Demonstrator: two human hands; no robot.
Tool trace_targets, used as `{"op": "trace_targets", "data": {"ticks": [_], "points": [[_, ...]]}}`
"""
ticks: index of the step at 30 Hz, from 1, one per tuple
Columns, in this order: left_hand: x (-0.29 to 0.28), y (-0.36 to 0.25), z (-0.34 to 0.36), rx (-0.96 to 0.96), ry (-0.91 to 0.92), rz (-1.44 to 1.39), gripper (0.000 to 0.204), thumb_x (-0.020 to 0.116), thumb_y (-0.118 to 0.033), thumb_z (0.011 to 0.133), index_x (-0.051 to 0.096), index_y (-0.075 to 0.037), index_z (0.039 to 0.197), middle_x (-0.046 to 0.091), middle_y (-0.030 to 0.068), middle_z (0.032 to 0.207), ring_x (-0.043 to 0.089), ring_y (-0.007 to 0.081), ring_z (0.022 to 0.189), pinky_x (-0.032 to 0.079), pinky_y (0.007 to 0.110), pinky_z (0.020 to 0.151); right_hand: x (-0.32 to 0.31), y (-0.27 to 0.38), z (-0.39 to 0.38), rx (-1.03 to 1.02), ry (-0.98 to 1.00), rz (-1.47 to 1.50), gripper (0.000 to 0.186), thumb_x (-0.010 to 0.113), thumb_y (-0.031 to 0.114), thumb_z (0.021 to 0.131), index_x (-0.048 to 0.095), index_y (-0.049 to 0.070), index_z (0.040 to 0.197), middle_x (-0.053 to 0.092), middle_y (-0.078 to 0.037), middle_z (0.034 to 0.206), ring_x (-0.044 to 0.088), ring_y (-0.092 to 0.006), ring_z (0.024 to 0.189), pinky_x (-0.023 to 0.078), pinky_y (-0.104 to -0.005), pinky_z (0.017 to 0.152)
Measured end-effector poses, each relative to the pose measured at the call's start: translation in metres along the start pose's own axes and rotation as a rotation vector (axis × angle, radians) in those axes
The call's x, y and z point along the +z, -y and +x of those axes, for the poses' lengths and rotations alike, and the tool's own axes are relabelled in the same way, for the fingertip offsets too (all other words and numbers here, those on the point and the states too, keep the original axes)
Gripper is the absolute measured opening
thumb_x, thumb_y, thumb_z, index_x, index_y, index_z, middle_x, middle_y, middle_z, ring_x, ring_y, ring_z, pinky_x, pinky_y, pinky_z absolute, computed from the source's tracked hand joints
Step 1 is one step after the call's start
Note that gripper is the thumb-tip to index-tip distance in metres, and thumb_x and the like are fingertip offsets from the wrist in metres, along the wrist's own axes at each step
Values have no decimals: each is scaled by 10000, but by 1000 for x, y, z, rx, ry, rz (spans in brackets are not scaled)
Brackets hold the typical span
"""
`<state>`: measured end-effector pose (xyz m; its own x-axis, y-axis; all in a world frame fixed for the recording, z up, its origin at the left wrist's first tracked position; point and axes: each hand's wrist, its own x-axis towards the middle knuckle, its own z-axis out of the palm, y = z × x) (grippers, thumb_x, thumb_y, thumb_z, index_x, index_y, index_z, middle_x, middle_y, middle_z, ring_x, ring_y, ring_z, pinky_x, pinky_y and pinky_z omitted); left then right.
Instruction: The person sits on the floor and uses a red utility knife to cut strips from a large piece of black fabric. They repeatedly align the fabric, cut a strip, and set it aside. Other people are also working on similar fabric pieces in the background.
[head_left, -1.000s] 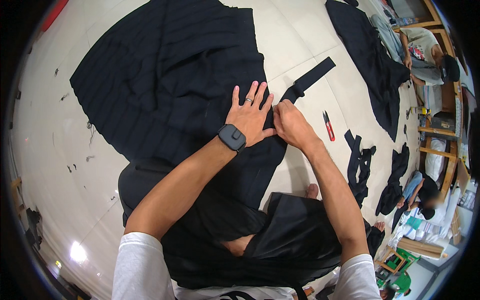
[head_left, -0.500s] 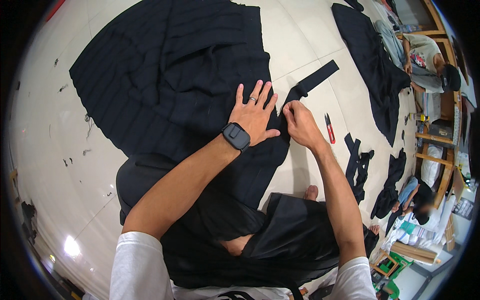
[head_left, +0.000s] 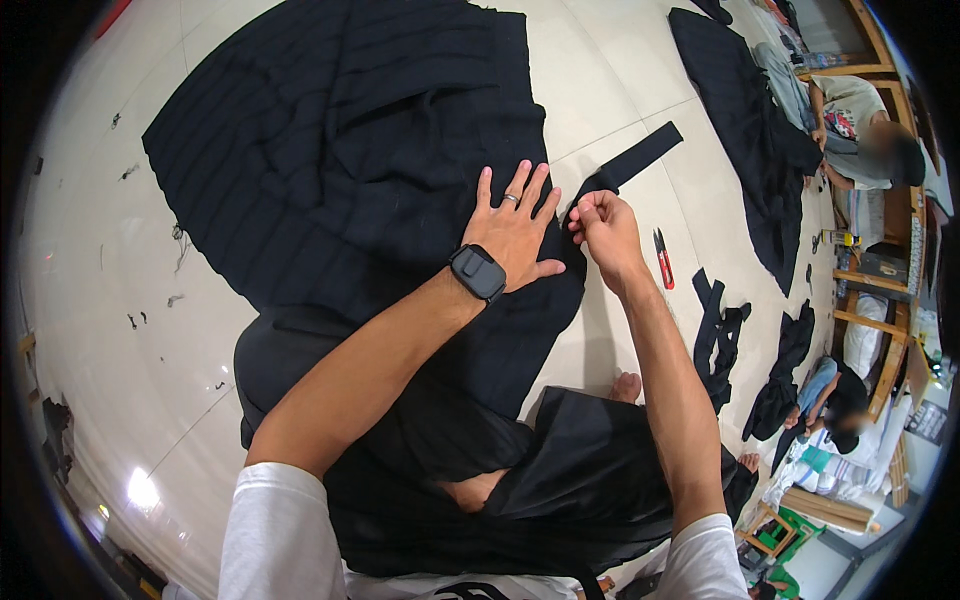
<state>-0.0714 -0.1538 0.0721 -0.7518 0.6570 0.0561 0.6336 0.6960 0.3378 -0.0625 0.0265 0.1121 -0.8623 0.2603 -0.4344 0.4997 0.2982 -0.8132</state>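
Short white sleeves (head_left: 280, 540) show at seven and five o'clock, black markings (head_left: 482, 591) at six. The left hand (head_left: 512, 240) wears a slim silver ring (head_left: 511, 198), its wrist a square black watch (head_left: 478, 273); the legwear (head_left: 600, 460) is black.

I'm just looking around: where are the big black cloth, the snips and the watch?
Big black cloth (head_left: 400, 150): head view, on the middle of its spread.
Snips (head_left: 664, 264): head view, on the red handle.
Watch (head_left: 479, 271): head view, on its dark square face.
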Motion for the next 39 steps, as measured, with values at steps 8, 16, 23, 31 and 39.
{"op": "trace_targets", "data": {"ticks": [8,16,23,31,39], "points": [[0,12,8,101,-44,-16,980,560,-762,873,403,-95,1574,268,204,1672,190,368,1569,170,681,1203,-17,13,47,-21,-82,505,83,475,33,1039,533,-26,1046,573,-69,916,634,-177,769,544,-315,694],[-10,46,37,291,-57,18,1124,462,-864,847,385,8,1553,289,197,1664,230,356,1556,166,612,1237,-56,55,54,-492,245,-888,101,533,-29,901,616,-66,944,683,-252,786,705,-367,768,537,-444,729],[-13,30,33,244,-30,74,1063,582,-731,872,393,100,1508,325,264,1625,243,388,1546,188,596,1230,-50,60,40,-184,538,-846,363,673,220,905,631,-39,654,615,-175,602,596,-273,584,463,-411,600],[0,0,-4,185,-85,-12,982,541,-749,885,454,-4,1520,389,184,1618,296,315,1535,249,601,1210,-32,22,56,-192,162,-537,310,645,139,826,544,-7,573,444,0,523,383,-93,508,336,-351,476],[-4,-2,-1,177,-79,15,990,553,-761,868,478,-5,1503,402,186,1609,334,321,1518,274,609,1196,-81,32,100,171,-39,-73,281,625,132,906,501,127,655,370,57,559,302,-78,453,238,-304,414]]}}
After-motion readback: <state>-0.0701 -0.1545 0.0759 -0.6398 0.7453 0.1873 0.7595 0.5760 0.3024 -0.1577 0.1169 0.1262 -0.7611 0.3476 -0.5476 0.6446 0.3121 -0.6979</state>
